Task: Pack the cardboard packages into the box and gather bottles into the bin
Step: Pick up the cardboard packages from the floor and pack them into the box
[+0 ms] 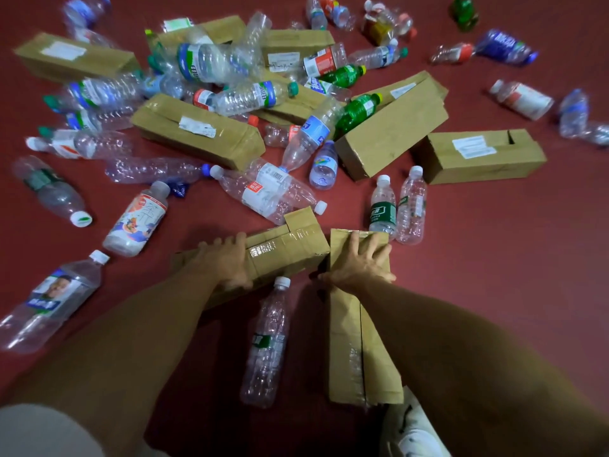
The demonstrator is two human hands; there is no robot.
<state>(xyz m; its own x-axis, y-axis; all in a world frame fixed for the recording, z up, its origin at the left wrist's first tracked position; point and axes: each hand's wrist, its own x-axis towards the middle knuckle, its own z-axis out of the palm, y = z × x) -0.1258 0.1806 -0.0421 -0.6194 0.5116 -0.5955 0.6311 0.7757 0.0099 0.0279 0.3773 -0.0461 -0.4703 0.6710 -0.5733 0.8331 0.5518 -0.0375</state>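
Long cardboard packages and empty plastic bottles lie scattered over a dark red floor (494, 258). My left hand (224, 262) grips a taped package (290, 245) lying crosswise near me, fingers over its far edge. My right hand (359, 262) grips the far end of a second package (359, 341) that points toward me. A clear bottle (268, 341) lies between the two packages. Several more packages sit farther out, such as one at the right (478, 156) and one in the middle (197, 130). No box or bin is in view.
A dense heap of bottles and packages fills the far middle. Two clear bottles (398, 209) lie just beyond my right hand. A large labelled bottle (49, 301) lies at the near left. My white shoe (412, 430) shows at the bottom right.
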